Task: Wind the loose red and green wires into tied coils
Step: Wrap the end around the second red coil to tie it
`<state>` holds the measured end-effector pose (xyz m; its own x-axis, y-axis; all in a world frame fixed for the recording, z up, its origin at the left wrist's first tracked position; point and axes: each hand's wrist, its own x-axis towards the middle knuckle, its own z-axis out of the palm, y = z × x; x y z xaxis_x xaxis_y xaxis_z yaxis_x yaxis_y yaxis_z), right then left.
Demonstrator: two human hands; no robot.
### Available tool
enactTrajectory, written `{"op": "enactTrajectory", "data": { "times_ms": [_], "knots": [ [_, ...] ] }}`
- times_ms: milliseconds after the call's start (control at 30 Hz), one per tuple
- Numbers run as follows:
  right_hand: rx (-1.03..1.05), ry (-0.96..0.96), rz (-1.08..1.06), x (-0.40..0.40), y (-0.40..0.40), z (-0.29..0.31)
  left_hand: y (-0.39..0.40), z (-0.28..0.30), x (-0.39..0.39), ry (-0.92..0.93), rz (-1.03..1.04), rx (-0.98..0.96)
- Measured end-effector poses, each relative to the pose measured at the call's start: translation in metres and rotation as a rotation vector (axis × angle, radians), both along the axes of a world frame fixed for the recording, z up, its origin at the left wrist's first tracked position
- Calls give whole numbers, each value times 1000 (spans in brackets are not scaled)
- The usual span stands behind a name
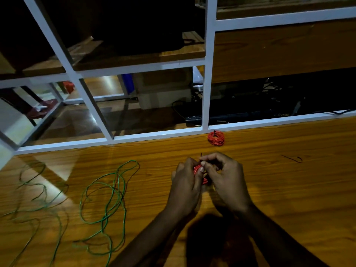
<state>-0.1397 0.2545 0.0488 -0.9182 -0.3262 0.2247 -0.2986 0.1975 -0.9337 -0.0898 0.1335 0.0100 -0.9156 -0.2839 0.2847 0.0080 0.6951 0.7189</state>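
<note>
Step in hand: I judge I am tying off a second red coil point(200, 173), held between both hands just above the wooden table point(269, 189).
Left hand: my left hand point(185, 186) is curled round the red coil from the left side and grips it; most of the coil is hidden behind the fingers.
Right hand: my right hand point(224, 175) has its thumb and forefinger pinched on a thin black tie point(201, 157) at the top of the coil; one dark end sticks up past the fingertips.
Tie state: I cannot tell whether the tie is already twisted shut or only wrapped once, as the fingers cover it.
Next move: it calls for a firm twist of the tie ends while the left hand keeps the loops from springing apart, then setting the coil down.
Finished coil: one tied red coil point(216, 138) lies further back on the table, near the white frame point(154, 134), well apart from my hands.
Green wire: the green wire point(107, 199) lies loose in wide loops to the left of my left arm, untouched; more of it trails toward the left edge.
Spare tie: a thin dark strand point(291, 158), likely another tie, lies on the table to the right of my hands.
Remaining: by my reckoning the green wire is not yet wound.
</note>
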Motion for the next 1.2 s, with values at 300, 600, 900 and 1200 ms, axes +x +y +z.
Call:
{"op": "enactTrajectory", "data": {
  "times_ms": [300,600,900,1200],
  "knots": [
    [-57,-27,-90,3,-3,-6,8,9,6,147,-55,354],
    [-207,-104,-104,7,-3,-3,11,14,7,246,-38,456],
    [-199,-55,-136,11,-5,0,19,26,6,88,-78,970],
    [-125,40,-154,14,-6,2,23,28,2,86,-40,1334]
  ]
}}
